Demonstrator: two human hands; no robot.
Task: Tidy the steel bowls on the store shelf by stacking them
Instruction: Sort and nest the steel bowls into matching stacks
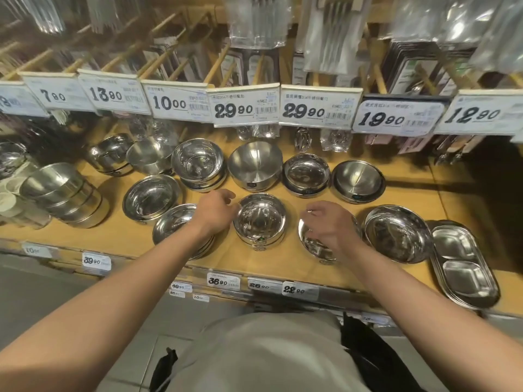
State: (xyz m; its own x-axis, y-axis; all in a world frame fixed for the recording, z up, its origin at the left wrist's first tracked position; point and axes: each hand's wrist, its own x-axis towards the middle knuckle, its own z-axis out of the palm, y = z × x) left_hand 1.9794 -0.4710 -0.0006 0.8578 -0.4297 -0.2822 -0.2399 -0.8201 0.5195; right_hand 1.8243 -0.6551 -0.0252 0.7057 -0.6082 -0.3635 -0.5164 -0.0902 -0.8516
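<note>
Steel bowls stand in two rows on a wooden shelf. A short stack of bowls sits front and centre. My left hand is at its left rim, fingers curled and apart, with nothing held. My right hand hovers over a small bowl to the right, fingers spread and loose above its rim. A low stack of bowls lies partly under my left wrist. The back row holds stacked bowls, a deep bowl and two more bowls.
A wide bowl and stacked divided trays stand at the right front. A tilted stack of bowls leans at the left. Price tags and hanging packaged cutlery overhang the back row. The shelf's front edge carries more tags.
</note>
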